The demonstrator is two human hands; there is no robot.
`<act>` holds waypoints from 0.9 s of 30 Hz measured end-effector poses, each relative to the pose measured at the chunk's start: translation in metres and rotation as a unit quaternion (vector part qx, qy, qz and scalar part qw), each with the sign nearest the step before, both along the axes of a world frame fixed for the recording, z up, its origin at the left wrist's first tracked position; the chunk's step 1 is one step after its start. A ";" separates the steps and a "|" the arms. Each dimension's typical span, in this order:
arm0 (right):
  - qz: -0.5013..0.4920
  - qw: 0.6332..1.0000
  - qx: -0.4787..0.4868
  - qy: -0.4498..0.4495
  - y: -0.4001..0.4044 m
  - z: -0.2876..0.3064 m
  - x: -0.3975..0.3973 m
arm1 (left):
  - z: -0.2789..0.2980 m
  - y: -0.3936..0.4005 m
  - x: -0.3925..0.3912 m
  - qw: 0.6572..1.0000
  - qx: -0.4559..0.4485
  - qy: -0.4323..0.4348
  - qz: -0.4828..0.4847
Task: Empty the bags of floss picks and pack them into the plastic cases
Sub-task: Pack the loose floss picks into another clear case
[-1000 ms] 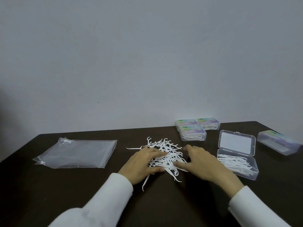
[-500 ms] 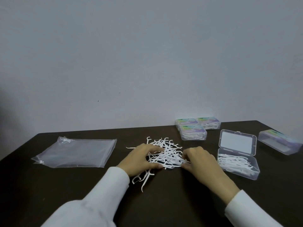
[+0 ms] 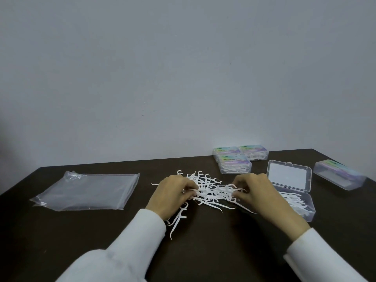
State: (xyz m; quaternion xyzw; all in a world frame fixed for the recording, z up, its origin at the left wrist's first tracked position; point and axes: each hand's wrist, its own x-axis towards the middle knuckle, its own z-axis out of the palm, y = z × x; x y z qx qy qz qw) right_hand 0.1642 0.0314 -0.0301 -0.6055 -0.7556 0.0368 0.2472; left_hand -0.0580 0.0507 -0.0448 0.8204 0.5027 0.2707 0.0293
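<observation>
Tabletop floss picks point(image 3: 209, 192) mostly left-right.

White floss picks point(image 3: 209, 190) lie on a dark brown table point(image 3: 203, 251); white sleeves point(image 3: 142, 237), clear bag point(image 3: 87, 190).

Hands point(image 3: 213, 192) gathering floss picks point(image 3: 211, 192)

Dim, soft, grainy picture with darkened corners and wide-angle bowing.
</observation>
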 end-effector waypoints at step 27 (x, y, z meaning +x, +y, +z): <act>-0.135 0.944 0.040 0.298 -0.013 0.011 0.106 | 0.020 0.004 0.089 0.926 -0.065 -0.365 -0.066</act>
